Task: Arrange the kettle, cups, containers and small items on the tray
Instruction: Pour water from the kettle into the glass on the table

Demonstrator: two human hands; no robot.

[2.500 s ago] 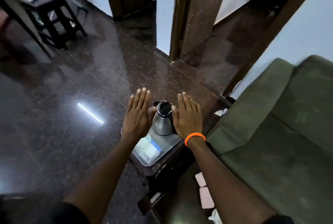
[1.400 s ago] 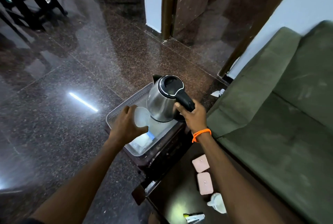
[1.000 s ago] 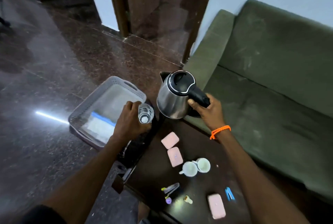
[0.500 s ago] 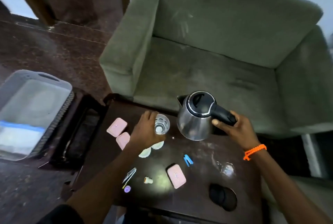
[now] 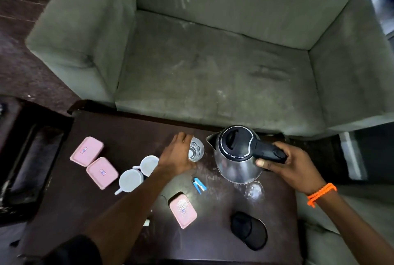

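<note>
two hands work over a dark wooden table (image 5: 119, 128) set against a green sofa (image 5: 213, 68). the right hand (image 5: 292, 166) has its fingers clamped around the black handle of a steel kettle (image 5: 236, 154), upright near the table's far edge. the left hand (image 5: 177, 156) curls its fingers around a clear glass (image 5: 196, 149) just beside the kettle's spout. two white cups (image 5: 139, 172) touch each other near two pink containers (image 5: 94, 161); a third pink container (image 5: 183, 209), a small blue item (image 5: 199, 185) and a black round base (image 5: 249, 229) lie nearer the person.
</note>
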